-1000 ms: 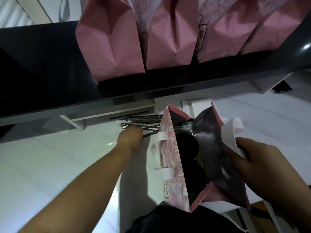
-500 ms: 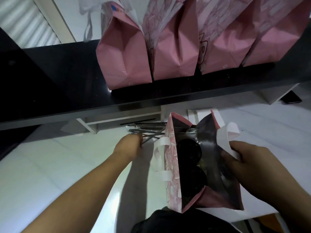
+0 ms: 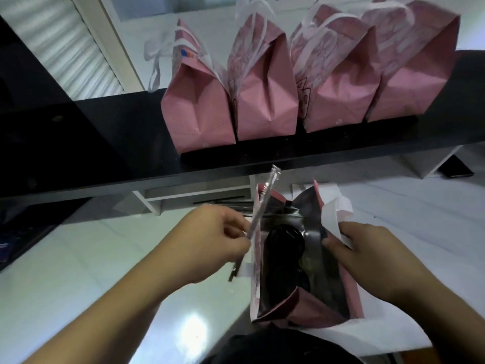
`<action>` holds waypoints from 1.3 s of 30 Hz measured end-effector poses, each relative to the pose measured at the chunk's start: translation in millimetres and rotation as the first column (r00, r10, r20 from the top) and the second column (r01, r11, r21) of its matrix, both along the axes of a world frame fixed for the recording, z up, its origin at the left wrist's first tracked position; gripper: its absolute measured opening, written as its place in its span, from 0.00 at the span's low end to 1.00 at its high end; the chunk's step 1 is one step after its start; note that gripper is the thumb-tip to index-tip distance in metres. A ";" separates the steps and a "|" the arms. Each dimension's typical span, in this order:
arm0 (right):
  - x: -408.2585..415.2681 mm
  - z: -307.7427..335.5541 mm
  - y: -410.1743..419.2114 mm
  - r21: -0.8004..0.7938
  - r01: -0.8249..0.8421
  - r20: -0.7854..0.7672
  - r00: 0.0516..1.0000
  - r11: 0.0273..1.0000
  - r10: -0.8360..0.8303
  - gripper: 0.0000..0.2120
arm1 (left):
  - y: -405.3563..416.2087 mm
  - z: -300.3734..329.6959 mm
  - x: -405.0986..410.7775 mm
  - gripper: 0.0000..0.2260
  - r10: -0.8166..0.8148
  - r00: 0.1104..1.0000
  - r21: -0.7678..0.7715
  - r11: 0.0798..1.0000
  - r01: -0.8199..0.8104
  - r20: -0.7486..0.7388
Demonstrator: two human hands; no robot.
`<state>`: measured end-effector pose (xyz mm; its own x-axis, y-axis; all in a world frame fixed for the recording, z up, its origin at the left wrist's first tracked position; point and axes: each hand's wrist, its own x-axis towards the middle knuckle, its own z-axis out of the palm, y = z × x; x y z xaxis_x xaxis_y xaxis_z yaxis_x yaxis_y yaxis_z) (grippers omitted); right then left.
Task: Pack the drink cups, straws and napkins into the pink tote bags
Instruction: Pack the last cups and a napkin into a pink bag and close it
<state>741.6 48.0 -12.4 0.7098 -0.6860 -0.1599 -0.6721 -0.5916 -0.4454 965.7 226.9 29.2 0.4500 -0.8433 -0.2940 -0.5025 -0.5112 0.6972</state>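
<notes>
An open pink tote bag (image 3: 256, 274) with a silvery lining stands on the white counter in front of me. Two dark-lidded drink cups (image 3: 286, 243) sit inside it, one behind the other. My left hand (image 3: 210, 240) pinches wrapped straws (image 3: 262, 203) and holds them upright at the bag's left rim. My right hand (image 3: 367, 256) grips the bag's right wall and its white handle (image 3: 336, 214), keeping the mouth spread. More wrapped straws (image 3: 231, 204) lie on the counter behind my left hand.
Several pink tote bags (image 3: 265, 101) stand in a row on a black shelf (image 3: 105, 153) above the white counter (image 3: 78, 258). A dark flat object (image 3: 456, 168) lies at the far right under the shelf.
My left hand has lifted straws off the pile on the counter and brought them right to the bag's rim. My right hand keeps hold of the bag. The view has tilted upward.
</notes>
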 end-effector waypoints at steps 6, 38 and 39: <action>-6.2 -3.9 -2.5 -0.016 0.024 0.027 0.999 1.000 -0.024 0.17 | -50.0 2.9 -39.3 0.07 -0.236 0.971 0.255 0.941 0.221 0.031; -19.8 14.8 14.9 0.119 0.035 -0.064 0.998 0.992 -0.027 0.07 | -111.1 -50.2 13.8 0.16 -0.217 0.776 0.094 0.975 0.201 0.592; -20.3 14.2 14.0 0.113 0.041 -0.072 0.997 0.993 -0.033 0.06 | -110.4 -53.9 16.5 0.13 -0.226 0.771 0.114 0.974 0.198 0.595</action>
<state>721.3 62.1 1.8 0.6684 -0.6862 -0.2869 -0.7245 -0.5136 -0.4596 982.2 116.5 -24.6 0.3579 -0.9317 -0.0620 -0.9107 -0.3629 0.1971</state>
